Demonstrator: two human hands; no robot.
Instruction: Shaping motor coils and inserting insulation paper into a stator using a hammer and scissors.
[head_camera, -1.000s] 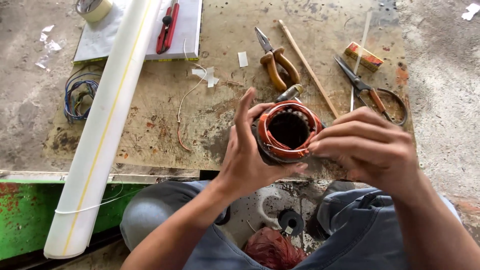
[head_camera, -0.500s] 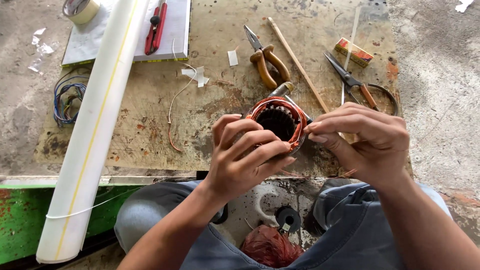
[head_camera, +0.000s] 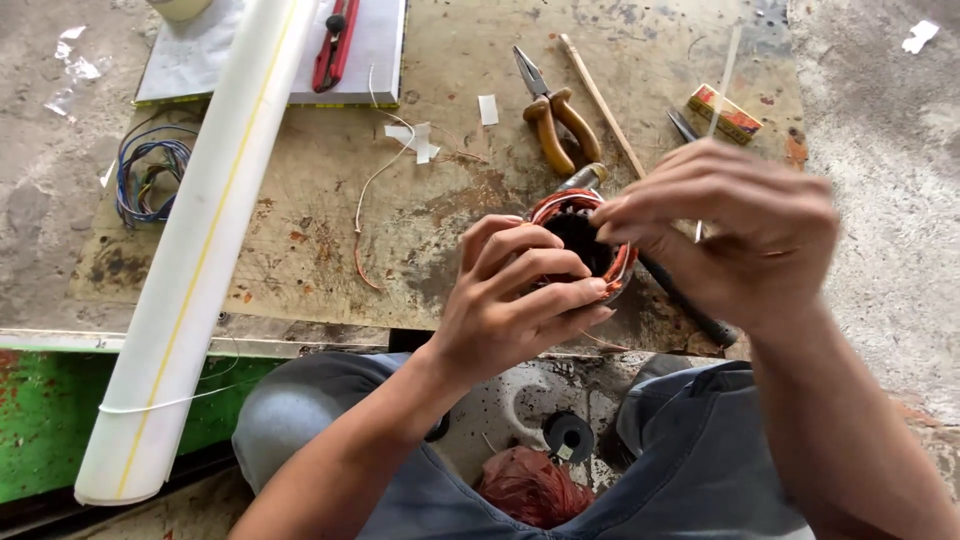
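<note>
Motor coil (head_camera: 585, 245) sat just above the workbench (head_camera: 300, 240) edge, my left hand (head_camera: 510, 305) clamped around it; my right hand (head_camera: 730, 225) pinched at its rim, best done gently.

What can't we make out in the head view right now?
- Round copper-wound motor stator: mostly covered by the left hand and right hand.
- Right fingertips: whatever they pinch is too small to tell.
- Scissors tip: the rest is behind the right hand.
- Tape roll: cut off by the top edge.
</note>
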